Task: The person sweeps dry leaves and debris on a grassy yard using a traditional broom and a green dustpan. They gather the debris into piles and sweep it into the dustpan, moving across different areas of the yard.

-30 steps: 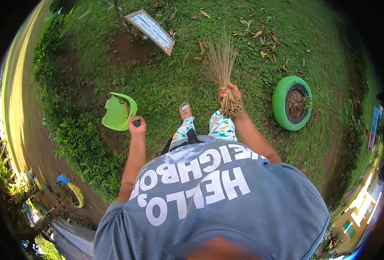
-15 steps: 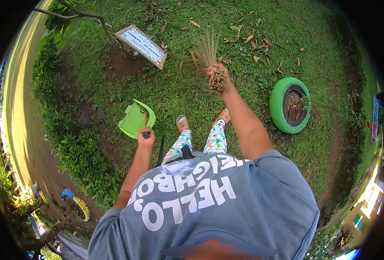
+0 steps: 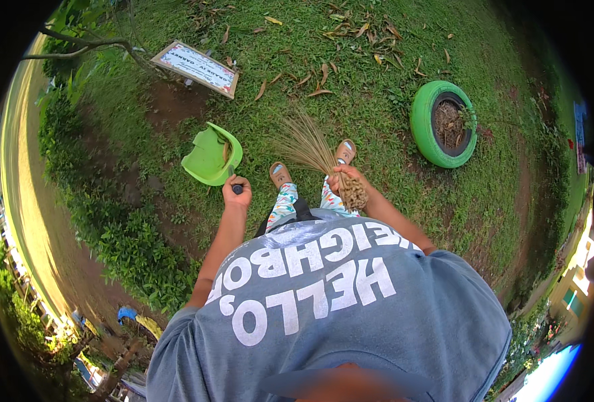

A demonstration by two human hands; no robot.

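My left hand [image 3: 237, 192] is closed around the dark handle of a bright green dustpan [image 3: 206, 157], which hangs just beyond it with its opening facing away to the left. A few brown leaves show inside the pan. In my right hand [image 3: 344, 179] is a stick broom [image 3: 311, 146], a bundle of thin tan sticks. Its bristles fan out toward the upper left, over the grass in front of my feet. The knobbly bound end [image 3: 354, 194] juts back toward my body, past the fist.
Grass with scattered dry leaves [image 3: 370, 30] stretches ahead. To the right lies a green-painted tire planter [image 3: 444, 124]. A framed sign [image 3: 197, 68] leans by a thin tree [image 3: 119, 41] at the upper left. A low leafy hedge [image 3: 129, 251] runs along the left.
My right hand has drawn the stick broom back from far ahead to close by my legs, and the bristles now point more to the left. My left hand still holds the dustpan.
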